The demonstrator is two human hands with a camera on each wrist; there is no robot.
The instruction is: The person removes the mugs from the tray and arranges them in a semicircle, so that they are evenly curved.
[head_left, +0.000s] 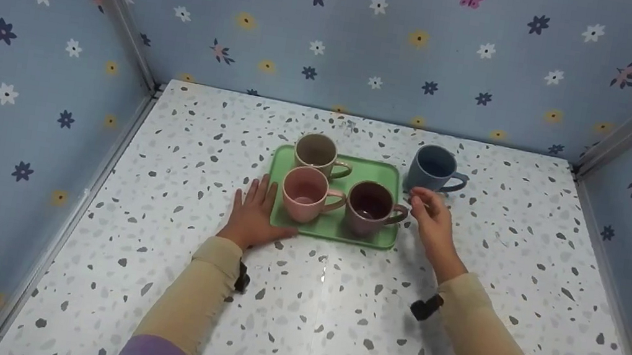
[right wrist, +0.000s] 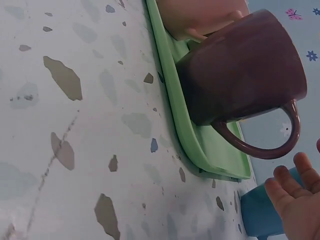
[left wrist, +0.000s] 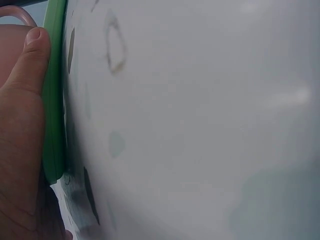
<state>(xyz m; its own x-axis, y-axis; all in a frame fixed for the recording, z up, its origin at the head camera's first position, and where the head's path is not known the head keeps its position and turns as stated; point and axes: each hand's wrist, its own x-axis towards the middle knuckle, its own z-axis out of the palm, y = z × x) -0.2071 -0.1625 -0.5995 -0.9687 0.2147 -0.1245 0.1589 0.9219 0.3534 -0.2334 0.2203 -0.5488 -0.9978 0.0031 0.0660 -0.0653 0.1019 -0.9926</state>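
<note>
A green tray [head_left: 320, 231] carries a beige mug [head_left: 316, 151] at its back left, a pink mug [head_left: 304, 194] in front of that, and a dark maroon mug [head_left: 369, 208] at the right. Against the tray's front left corner lies my left hand [head_left: 255, 218], fingers spread and thumb along the front rim. My right hand [head_left: 434, 226] is just off the tray's right side, its fingers loosely bent and holding nothing. Its fingertips are between the maroon mug's handle and a blue mug [head_left: 433, 169], which stands on the table beyond the tray. In the right wrist view the fingers overlap the blue mug [right wrist: 260, 212].
The speckled white table [head_left: 318, 328] reaches back to a blue flowered wall [head_left: 361, 40]. Similar side panels rise at left and right, with grey metal posts [head_left: 121, 10] in the corners. All the mug handles point right.
</note>
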